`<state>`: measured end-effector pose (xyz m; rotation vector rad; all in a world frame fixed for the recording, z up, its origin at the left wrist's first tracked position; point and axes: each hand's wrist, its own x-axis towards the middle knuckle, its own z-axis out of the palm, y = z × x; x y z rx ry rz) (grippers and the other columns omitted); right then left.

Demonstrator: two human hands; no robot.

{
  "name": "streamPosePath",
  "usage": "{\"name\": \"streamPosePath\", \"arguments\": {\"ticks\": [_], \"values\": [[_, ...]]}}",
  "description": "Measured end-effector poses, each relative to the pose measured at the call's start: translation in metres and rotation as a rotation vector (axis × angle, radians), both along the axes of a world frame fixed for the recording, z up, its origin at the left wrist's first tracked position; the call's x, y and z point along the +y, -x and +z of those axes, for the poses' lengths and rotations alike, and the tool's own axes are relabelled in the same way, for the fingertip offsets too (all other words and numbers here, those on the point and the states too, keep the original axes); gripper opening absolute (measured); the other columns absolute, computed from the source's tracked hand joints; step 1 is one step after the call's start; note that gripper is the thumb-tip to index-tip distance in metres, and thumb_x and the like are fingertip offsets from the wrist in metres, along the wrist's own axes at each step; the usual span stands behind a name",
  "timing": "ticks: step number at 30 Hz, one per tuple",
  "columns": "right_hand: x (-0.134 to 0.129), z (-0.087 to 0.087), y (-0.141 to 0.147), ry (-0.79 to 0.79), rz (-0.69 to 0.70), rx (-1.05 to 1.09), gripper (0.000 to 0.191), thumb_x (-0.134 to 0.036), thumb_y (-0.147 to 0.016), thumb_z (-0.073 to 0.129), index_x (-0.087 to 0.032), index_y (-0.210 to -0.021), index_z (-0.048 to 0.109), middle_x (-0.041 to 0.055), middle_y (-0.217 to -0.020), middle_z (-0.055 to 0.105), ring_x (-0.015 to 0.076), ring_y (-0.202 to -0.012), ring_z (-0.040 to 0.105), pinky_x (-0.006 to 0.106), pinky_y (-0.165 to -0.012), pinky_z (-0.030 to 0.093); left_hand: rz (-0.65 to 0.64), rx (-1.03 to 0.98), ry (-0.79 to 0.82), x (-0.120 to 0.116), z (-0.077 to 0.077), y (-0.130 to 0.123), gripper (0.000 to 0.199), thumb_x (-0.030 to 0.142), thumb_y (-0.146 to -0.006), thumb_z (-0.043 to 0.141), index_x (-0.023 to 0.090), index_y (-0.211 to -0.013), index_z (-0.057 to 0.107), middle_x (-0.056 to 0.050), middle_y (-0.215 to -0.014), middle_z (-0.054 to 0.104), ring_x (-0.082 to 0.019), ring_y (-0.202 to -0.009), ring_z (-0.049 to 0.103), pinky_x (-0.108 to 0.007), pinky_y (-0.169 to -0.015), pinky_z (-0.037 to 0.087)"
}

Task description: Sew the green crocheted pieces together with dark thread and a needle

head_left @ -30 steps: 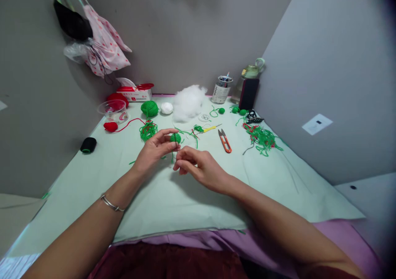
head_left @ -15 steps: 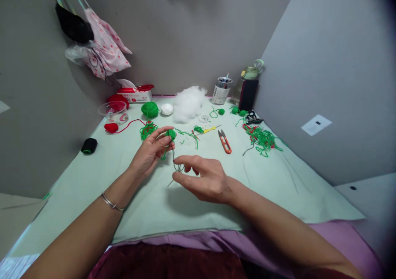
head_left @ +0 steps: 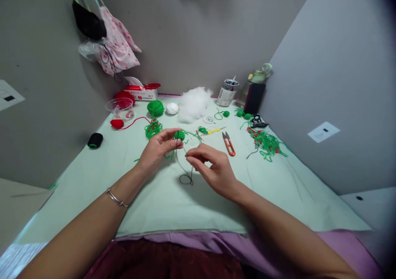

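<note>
Between the thumb and fingers of my left hand [head_left: 157, 149] is a small green crocheted ball [head_left: 179, 135]. My right hand [head_left: 212, 167] is closed in a pinch just to its right and nearer to me. A thin sewing needle [head_left: 185, 150] sticks out of that pinch and points up toward the ball. Dark thread [head_left: 186, 180] runs down from the ball and hangs in a loose loop below both hands. Green yarn ends [head_left: 169, 154] dangle under my left hand. Whether the needle tip touches the ball is too small to tell.
Orange thread snips [head_left: 229, 144] and a yellow-handled crochet hook [head_left: 215, 131] lie beyond my right hand. White stuffing [head_left: 194, 103], a green yarn ball [head_left: 155, 108] and a plastic tub [head_left: 120, 109] stand behind. Tangled yarn scraps [head_left: 266, 145] lie right; a black thread spool [head_left: 95, 140] sits left.
My right hand has gone from loosely spread fingers to a closed pinch on the needle, which now points up toward the ball. The thread hangs in a loop. The view has shifted slightly left.
</note>
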<state>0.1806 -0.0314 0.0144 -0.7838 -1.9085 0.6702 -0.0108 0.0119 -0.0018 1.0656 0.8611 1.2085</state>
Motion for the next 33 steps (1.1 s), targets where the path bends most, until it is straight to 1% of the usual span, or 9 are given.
{"name": "streamPosePath", "arguments": {"ticks": [2, 3, 5, 13, 18, 24, 27, 30, 33], "values": [[0.005, -0.001, 0.001, 0.262, -0.006, 0.081, 0.013, -0.03, -0.093, 0.063, -0.018, -0.091, 0.067, -0.0004, -0.069, 0.06, 0.0095, -0.056, 0.053, 0.023, -0.053, 0.045, -0.017, 0.028, -0.035, 0.0, -0.002, 0.0, 0.037, 0.028, -0.076, 0.082, 0.021, -0.111, 0.073, -0.003, -0.094, 0.07, -0.016, -0.085, 0.068, -0.032, -0.085, 0.053], [0.007, -0.001, 0.001, 0.356, -0.012, 0.103, 0.015, -0.032, -0.092, 0.064, -0.017, -0.091, 0.068, -0.0014, -0.066, 0.058, 0.0092, -0.054, 0.052, 0.022, -0.051, 0.044, -0.024, 0.039, -0.051, 0.0, -0.003, -0.001, 0.037, 0.028, -0.076, 0.082, 0.021, -0.111, 0.073, -0.003, -0.093, 0.07, -0.016, -0.084, 0.067, -0.032, -0.085, 0.052], [0.011, -0.003, 0.002, 0.443, -0.032, 0.112, 0.019, -0.035, -0.09, 0.065, -0.017, -0.092, 0.069, -0.0027, -0.062, 0.056, 0.009, -0.052, 0.051, 0.022, -0.05, 0.042, -0.042, 0.06, -0.082, 0.0, -0.004, -0.001, 0.037, 0.029, -0.077, 0.081, 0.021, -0.113, 0.072, -0.003, -0.09, 0.071, -0.016, -0.084, 0.067, -0.031, -0.085, 0.051], [0.012, -0.004, 0.002, 0.487, -0.058, 0.075, 0.019, -0.033, -0.09, 0.062, -0.015, -0.09, 0.069, -0.0043, -0.058, 0.054, 0.0076, -0.049, 0.05, 0.021, -0.05, 0.04, -0.053, 0.128, -0.149, -0.003, -0.005, -0.002, 0.037, 0.029, -0.08, 0.079, 0.019, -0.114, 0.07, -0.002, -0.087, 0.07, -0.016, -0.085, 0.066, -0.03, -0.084, 0.051], [0.012, -0.004, 0.002, 0.484, -0.062, 0.081, 0.018, -0.033, -0.09, 0.062, -0.015, -0.09, 0.068, -0.0034, -0.06, 0.055, 0.0084, -0.051, 0.051, 0.021, -0.052, 0.042, -0.065, 0.111, -0.149, -0.003, -0.005, -0.003, 0.035, 0.028, -0.08, 0.08, 0.02, -0.112, 0.069, -0.001, -0.086, 0.07, -0.015, -0.084, 0.066, -0.03, -0.083, 0.051], [0.012, -0.012, 0.007, 0.424, -0.089, 0.144, 0.017, -0.033, -0.09, 0.062, -0.017, -0.084, 0.063, -0.0025, -0.064, 0.057, 0.009, -0.053, 0.053, 0.022, -0.053, 0.043, -0.094, 0.018, -0.095, -0.005, -0.008, -0.008, 0.029, 0.029, -0.079, 0.08, 0.019, -0.105, 0.07, -0.001, -0.087, 0.067, -0.014, -0.081, 0.065, -0.029, -0.079, 0.051], [0.013, -0.015, 0.008, 0.415, -0.101, 0.172, 0.018, -0.034, -0.09, 0.063, -0.018, -0.082, 0.063, -0.0022, -0.065, 0.058, 0.0093, -0.054, 0.054, 0.023, -0.054, 0.044, -0.082, 0.013, -0.114, -0.006, -0.009, -0.011, 0.029, 0.028, -0.078, 0.081, 0.019, -0.103, 0.07, -0.001, -0.089, 0.067, -0.014, -0.083, 0.064, -0.027, -0.078, 0.05], [0.017, -0.015, 0.008, 0.48, -0.069, 0.21, 0.018, -0.034, -0.088, 0.065, -0.017, -0.081, 0.062, -0.0024, -0.063, 0.058, 0.0093, -0.053, 0.054, 0.023, -0.052, 0.044, -0.048, 0.056, -0.147, -0.007, -0.007, -0.012, 0.029, 0.028, -0.078, 0.08, 0.019, -0.104, 0.07, -0.001, -0.091, 0.066, -0.014, -0.085, 0.063, -0.027, -0.079, 0.051], [0.021, -0.014, 0.008, 0.587, 0.018, 0.264, 0.018, -0.032, -0.084, 0.069, -0.018, -0.085, 0.058, -0.0026, -0.066, 0.06, 0.0105, -0.056, 0.06, 0.023, -0.055, 0.049, -0.006, 0.096, -0.179, -0.007, -0.006, -0.011, 0.03, 0.027, -0.079, 0.078, 0.021, -0.107, 0.069, -0.001, -0.092, 0.065, -0.013, -0.082, 0.063, -0.028, -0.08, 0.051]]}}
